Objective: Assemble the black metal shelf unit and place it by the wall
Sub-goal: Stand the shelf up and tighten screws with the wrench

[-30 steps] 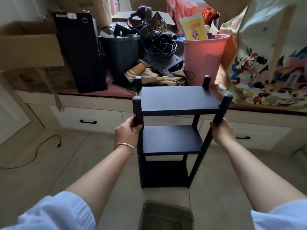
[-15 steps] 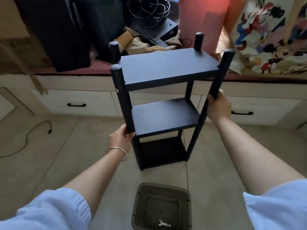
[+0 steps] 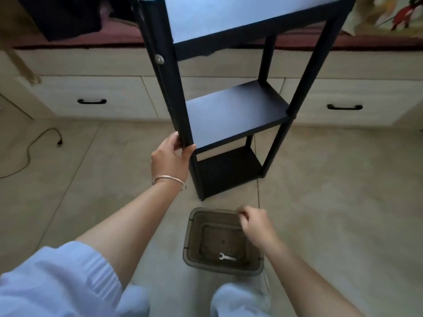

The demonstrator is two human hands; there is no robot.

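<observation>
The black metal shelf unit (image 3: 235, 110) stands upright on the tiled floor, with three shelves on four round posts and its top cut off by the frame edge. My left hand (image 3: 171, 156) grips the front left post just below the middle shelf. My right hand (image 3: 255, 223) is off the shelf and hovers over the far rim of a grey plastic bin (image 3: 188, 245), its fingers curled, blurred, with nothing visible in them. A small silver wrench (image 3: 226, 257) lies in the bin's bottom.
A low cream drawer cabinet (image 3: 114, 92) with black handles runs behind the shelf, topped by a dark red cushion (image 3: 119, 37). A black cable (image 3: 29, 152) trails on the floor at left. A printed bag (image 3: 389, 14) sits at the top right. My knees are at the bottom edge.
My right hand has let go of the right post and dropped to the bin. The view has tilted down and come closer. My left hand still holds the left post.
</observation>
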